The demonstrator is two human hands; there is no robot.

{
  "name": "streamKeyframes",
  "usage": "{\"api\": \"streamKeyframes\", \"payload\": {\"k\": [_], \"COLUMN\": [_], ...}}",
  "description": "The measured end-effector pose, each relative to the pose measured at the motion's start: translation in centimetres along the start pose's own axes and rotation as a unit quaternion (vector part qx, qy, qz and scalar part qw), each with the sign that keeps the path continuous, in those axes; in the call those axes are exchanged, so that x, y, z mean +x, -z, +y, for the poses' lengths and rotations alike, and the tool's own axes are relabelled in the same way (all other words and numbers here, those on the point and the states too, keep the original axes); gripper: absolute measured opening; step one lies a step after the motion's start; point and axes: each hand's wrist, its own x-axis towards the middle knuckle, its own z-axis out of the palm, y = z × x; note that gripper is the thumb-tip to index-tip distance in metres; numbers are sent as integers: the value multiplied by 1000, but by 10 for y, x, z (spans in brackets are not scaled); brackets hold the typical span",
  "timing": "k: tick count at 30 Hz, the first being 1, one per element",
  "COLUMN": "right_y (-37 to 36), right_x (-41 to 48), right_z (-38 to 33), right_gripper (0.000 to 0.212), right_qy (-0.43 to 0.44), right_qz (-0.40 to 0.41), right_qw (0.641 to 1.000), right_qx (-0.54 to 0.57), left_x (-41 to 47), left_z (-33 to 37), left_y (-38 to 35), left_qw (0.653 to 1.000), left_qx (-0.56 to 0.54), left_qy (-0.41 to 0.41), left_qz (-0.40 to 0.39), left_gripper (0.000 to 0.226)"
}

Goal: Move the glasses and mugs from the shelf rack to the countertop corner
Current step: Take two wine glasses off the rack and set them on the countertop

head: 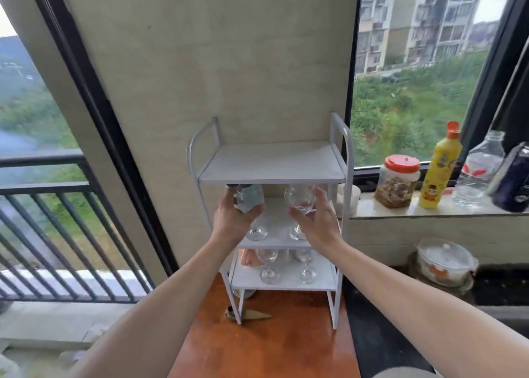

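Observation:
A white three-tier shelf rack (272,174) stands on a brown wooden tabletop (266,346) against the wall. On its middle tier stand two clear wine glasses. My left hand (232,220) wraps the bowl of the left wine glass (250,201). My right hand (315,220) is closed around the bowl of the right wine glass (299,198). Both glass feet look close to the middle shelf. On the lowest tier stand two more wine glasses (269,266) (306,266), with a pink mug (247,257) partly hidden behind them. The top tier is bare.
A window sill to the right holds a white bowl (347,198), a red-lidded jar (398,181), a yellow bottle (439,167), a clear plastic bottle (481,168) and a dark container (515,177). A lidded glass dish (445,261) sits lower right. A small brown object (249,314) lies by the rack's foot.

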Motion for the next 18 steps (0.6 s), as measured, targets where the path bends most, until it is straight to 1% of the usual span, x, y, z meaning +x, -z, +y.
{"api": "streamKeyframes", "payload": {"k": [3,5,8,10,12,14,16,18], "right_y": [3,7,18,31,49,72,104,139], "right_x": [-9,-23,-54,-80,-107,-134,-161,-188], "right_z": [-4,-6,-10,-11,-9,-3,4,8], "right_gripper": [77,75,66,61,58,49,45,47], "right_qy": [-9,-14,-33,-56,-87,-115,-143,-165], "right_qz": [-12,-19,-26,-29,-23,3,37,65], "right_qw": [999,999,996,991,985,980,975,970], "right_qx": [35,48,84,121,150,165,165,168], "left_x": [-7,-17,-38,-54,-72,-93,-114,-135], "left_z": [-2,-2,0,3,8,15,24,37], "left_y": [7,16,28,30,26,15,-2,-24], "left_qw": [997,992,971,951,934,923,914,899], "left_qx": [-65,-104,-175,-218,-234,-229,-214,-206], "left_qy": [10,20,38,53,70,77,70,61], "left_qz": [-32,-70,-156,-212,-260,-298,-337,-383], "left_gripper": [57,54,53,61,71,75,67,56]}}
